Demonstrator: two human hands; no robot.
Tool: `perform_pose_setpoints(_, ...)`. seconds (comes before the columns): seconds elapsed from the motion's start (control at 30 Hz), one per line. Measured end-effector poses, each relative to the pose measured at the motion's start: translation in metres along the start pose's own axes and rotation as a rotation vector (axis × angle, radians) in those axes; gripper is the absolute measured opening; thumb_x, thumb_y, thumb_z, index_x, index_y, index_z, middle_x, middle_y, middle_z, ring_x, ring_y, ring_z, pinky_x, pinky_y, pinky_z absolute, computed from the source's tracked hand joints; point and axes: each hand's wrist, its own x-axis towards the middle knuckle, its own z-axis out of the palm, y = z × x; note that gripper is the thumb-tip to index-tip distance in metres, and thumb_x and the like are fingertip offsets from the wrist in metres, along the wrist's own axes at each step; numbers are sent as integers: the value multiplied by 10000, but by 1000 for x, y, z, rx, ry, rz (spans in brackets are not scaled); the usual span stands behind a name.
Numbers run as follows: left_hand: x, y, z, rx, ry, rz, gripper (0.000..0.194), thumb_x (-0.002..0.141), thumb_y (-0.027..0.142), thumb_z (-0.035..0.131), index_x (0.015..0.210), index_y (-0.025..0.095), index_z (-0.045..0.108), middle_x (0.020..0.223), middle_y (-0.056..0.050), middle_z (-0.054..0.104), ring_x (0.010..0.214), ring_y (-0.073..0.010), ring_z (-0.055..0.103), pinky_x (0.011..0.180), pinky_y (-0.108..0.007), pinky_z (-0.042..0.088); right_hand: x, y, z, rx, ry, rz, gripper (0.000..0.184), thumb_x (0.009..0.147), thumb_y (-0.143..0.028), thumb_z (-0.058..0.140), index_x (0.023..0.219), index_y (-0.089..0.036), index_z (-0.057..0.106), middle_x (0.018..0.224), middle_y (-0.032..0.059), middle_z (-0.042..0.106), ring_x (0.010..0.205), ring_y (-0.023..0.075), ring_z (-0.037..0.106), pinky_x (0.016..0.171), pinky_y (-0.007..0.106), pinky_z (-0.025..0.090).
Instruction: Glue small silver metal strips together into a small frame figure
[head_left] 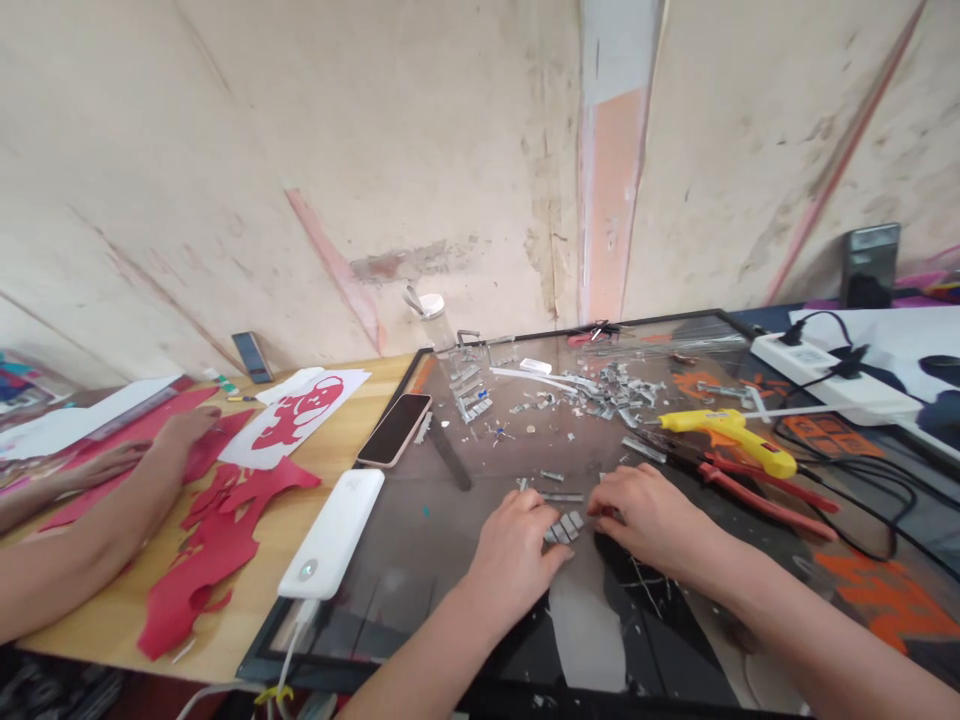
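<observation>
My left hand (516,548) is closed on a small grey segmented strip (564,528), thumb below it and fingers above. My right hand (646,512) is beside the strip's right end, fingers curled and thumb tucked in; anything in that pinch is too small to make out. Just beyond the hands, thin grey pieces (561,497) lie on the dark glass-topped table (397,570). A pile of grey scraps (619,390) is farther back. Red-handled pliers (772,497) and a yellow glue gun (731,440) are to the right of my right hand.
A white power bank (331,535) and a phone (395,430) lie on the left. Behind stands a clear bottle (437,325). A power strip (832,375) with black cables is at right. Another person's hands (187,425) work over red paper (217,550) at left.
</observation>
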Motion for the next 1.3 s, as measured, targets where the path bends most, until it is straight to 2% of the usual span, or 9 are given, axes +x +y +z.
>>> perform_pose_setpoints(0.23, 0, -4, 8, -3, 45, 93, 122, 785, 175, 602, 887, 201, 663, 910, -43, 583, 862, -203, 560, 754, -322, 483, 1, -4, 7, -92, 15, -22, 154, 789, -167, 542, 784, -209, 691, 789, 46, 706, 821, 214, 603, 728, 324, 315)
perform_pose_setpoints(0.4, 0, -3, 7, 5, 28, 100, 131, 796, 160, 574, 895, 199, 651, 906, -45, 571, 869, -203, 546, 750, -315, 485, 2, -4, 9, -90, 39, 2, 121, 780, -166, 551, 812, -198, 664, 791, 39, 703, 798, 208, 601, 722, 317, 314)
perform_pose_setpoints(0.57, 2, -4, 6, -21, 34, 105, 228, 785, 146, 586, 1000, 207, 628, 932, -44, 577, 896, -207, 538, 777, -326, 481, 3, -5, 10, -101, -3, 0, 131, 798, -156, 547, 784, -199, 670, 797, 39, 710, 825, 214, 611, 724, 316, 315)
perform_pose_setpoints(0.77, 4, -6, 9, -48, 35, 69, 69, 800, 199, 616, 855, 191, 657, 912, -41, 583, 864, -201, 551, 758, -319, 481, 4, -5, 10, -74, -9, 3, 143, 799, -163, 552, 783, -204, 688, 795, 42, 712, 828, 216, 611, 732, 323, 320)
perform_pose_setpoints(1.3, 3, -2, 17, -104, 76, 26, 60, 781, 146, 615, 780, 185, 660, 876, -42, 577, 844, -196, 559, 742, -313, 491, 10, 4, 20, 108, 10, -6, 171, 765, -122, 563, 708, -216, 693, 740, 12, 710, 764, 180, 600, 747, 307, 362)
